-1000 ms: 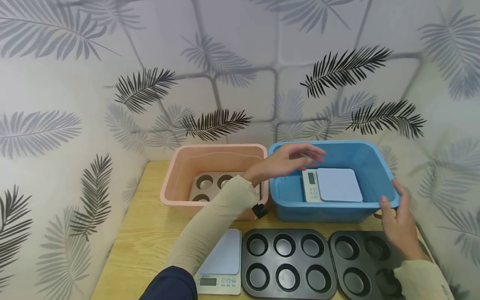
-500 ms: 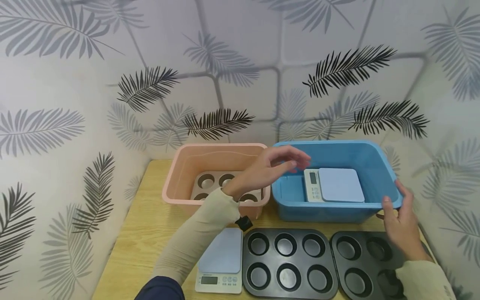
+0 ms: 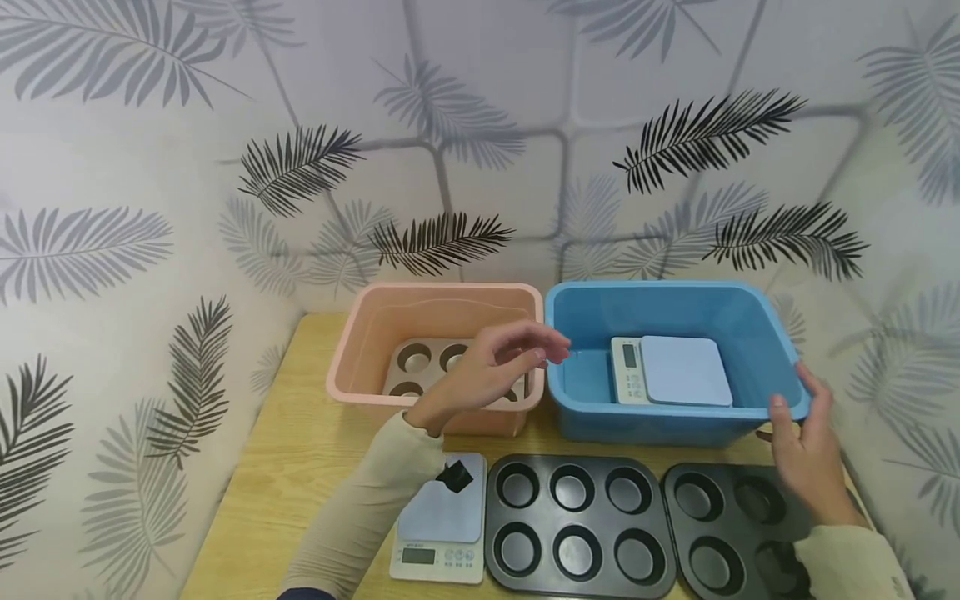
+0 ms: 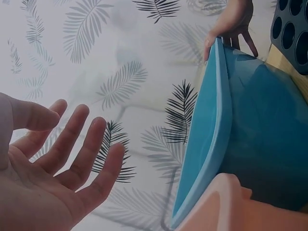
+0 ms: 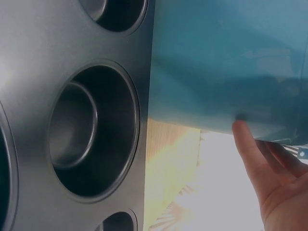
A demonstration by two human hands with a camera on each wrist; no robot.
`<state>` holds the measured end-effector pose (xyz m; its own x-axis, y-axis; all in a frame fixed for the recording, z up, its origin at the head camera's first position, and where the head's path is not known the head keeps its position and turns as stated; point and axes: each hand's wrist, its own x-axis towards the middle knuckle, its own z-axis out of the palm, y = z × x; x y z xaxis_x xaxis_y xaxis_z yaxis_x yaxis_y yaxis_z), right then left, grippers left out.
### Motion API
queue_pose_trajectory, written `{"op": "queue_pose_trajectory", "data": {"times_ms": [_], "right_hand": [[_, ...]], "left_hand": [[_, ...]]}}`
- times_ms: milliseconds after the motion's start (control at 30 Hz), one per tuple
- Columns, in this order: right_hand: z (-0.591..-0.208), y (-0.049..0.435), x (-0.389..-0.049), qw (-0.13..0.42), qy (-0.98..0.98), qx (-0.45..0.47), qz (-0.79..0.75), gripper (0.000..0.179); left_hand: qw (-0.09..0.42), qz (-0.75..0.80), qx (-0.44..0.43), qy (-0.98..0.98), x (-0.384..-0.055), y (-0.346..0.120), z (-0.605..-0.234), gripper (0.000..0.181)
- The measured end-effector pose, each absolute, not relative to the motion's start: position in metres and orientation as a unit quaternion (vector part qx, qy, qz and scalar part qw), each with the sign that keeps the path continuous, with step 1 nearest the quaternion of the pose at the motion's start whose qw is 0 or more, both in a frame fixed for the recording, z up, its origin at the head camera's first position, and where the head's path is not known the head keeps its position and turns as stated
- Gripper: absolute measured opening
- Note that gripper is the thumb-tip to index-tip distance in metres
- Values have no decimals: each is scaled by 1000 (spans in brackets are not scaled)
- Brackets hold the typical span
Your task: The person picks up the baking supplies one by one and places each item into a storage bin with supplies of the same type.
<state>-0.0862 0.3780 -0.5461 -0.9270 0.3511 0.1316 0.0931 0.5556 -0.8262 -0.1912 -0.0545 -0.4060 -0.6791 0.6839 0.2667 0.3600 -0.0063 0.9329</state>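
Note:
My left hand (image 3: pixel 487 367) hovers over the right side of the peach bin (image 3: pixel 375 400), holding nothing, its fingers loosely bent. In the left wrist view that hand (image 4: pixel 53 168) shows its bare palm and spread fingers. A muffin pan (image 3: pixel 433 372) lies inside the peach bin, partly hidden by the hand. At the front right corner of the blue bin (image 3: pixel 645 411), my right hand (image 3: pixel 813 450) holds on, thumb against the front wall and fingers round the side. Inside the blue bin lies a white kitchen scale (image 3: pixel 686 371).
In front of the bins, a second kitchen scale (image 3: pixel 442 525) lies on the wooden table (image 3: pixel 262 467). Beside it are a dark muffin pan (image 3: pixel 543 517) and another dark muffin pan (image 3: pixel 723 521), partly under my right forearm. A leaf-patterned wall covering (image 3: pixel 525 192) stands close behind.
My left hand has moved left and toward me, from above the blue bin to above the peach bin. The right hand stays at the blue bin's corner.

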Motion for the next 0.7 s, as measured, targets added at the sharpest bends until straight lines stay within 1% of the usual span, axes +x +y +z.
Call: {"op": "queue_pose_trajectory", "data": {"times_ms": [167, 567, 700], "right_hand": [[-547, 381, -83, 137, -870, -123, 456, 71], [-547, 381, -85, 148, -869, -120, 458, 71], [-547, 380, -86, 147, -867, -123, 461, 71]], "left_hand": [[146, 604, 362, 695, -180, -71, -410, 28], [116, 597, 326, 723, -159, -107, -429, 26], [122, 600, 318, 724, -151, -116, -431, 27]]}}
